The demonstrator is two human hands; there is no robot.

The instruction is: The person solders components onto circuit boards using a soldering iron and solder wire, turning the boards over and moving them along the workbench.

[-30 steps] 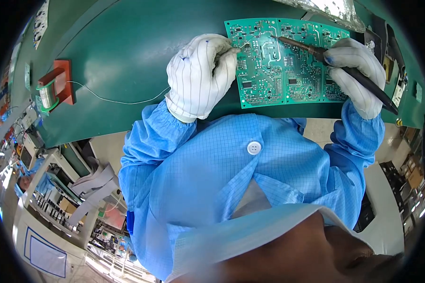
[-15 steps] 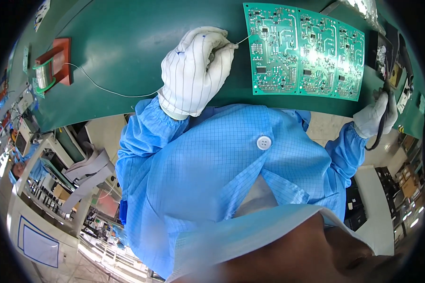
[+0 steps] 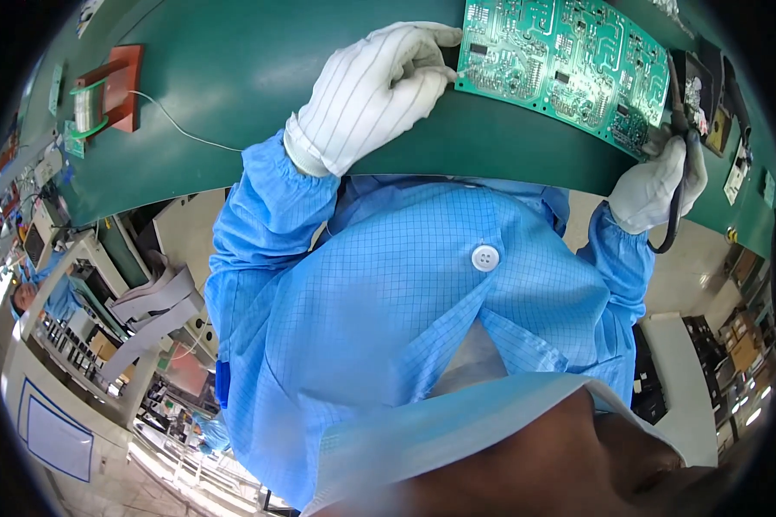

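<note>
A green circuit board panel (image 3: 569,60) with several repeated sections lies tilted on the green bench, its right end nearer to me. My left hand (image 3: 366,99), in a white striped glove, is closed at the panel's left edge with thumb and forefinger against it. Solder wire (image 3: 181,127) runs from a spool (image 3: 87,108) on a red stand to my left sleeve; whether it is still in those fingers is hidden. My gloved right hand (image 3: 660,181) grips a soldering iron (image 3: 678,108) with a black cord, its fingertips at the panel's near right corner.
At the right stand a dark holder (image 3: 694,86) with pale scraps and a small yellowish pad (image 3: 721,129). The iron's black cord (image 3: 668,237) loops below my right hand. The green bench (image 3: 233,69) ends just before my body. Far left, another person sits at equipment.
The panel has moved away from me and turned, its right end now nearer. My left hand has gone right and forward to its edge. My right hand has moved left to its corner.
</note>
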